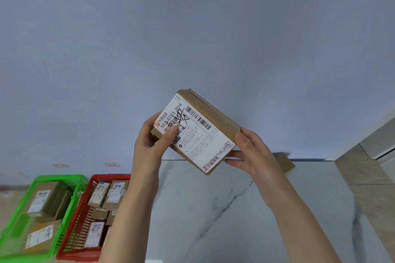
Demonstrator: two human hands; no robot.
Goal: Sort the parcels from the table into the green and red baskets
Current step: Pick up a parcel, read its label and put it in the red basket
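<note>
At the bottom of the frame two bare forearms rise from the lower edge toward the centre. In the lower left corner sit two baskets, touching side by side: the green basket (57,176) at the far left holds brown labelled parcels (42,198), and the red basket (106,175) just right of it holds several smaller labelled boxes (113,194). The left forearm crosses in front of the red basket's right side. To the right of the baskets the pale marble tabletop (235,220) fills the lower middle and lower right.

Above it, at the centre of the frame, both hands hold one brown cardboard parcel (201,134) up in the air, tilted, its white shipping label with barcode and black handwriting facing the camera. The left hand (149,145) grips the parcel's left end, thumb pressed on the label. The right hand (254,156) clasps the right end, thumb on the upper corner and fingers underneath.

Behind the right hand, a second brown parcel (286,162) lies at the tabletop's far edge, partly hidden. Beyond it a plain grey-blue wall (192,28) fills the upper frame, with two small tags (112,164) stuck low on it above the baskets.
</note>
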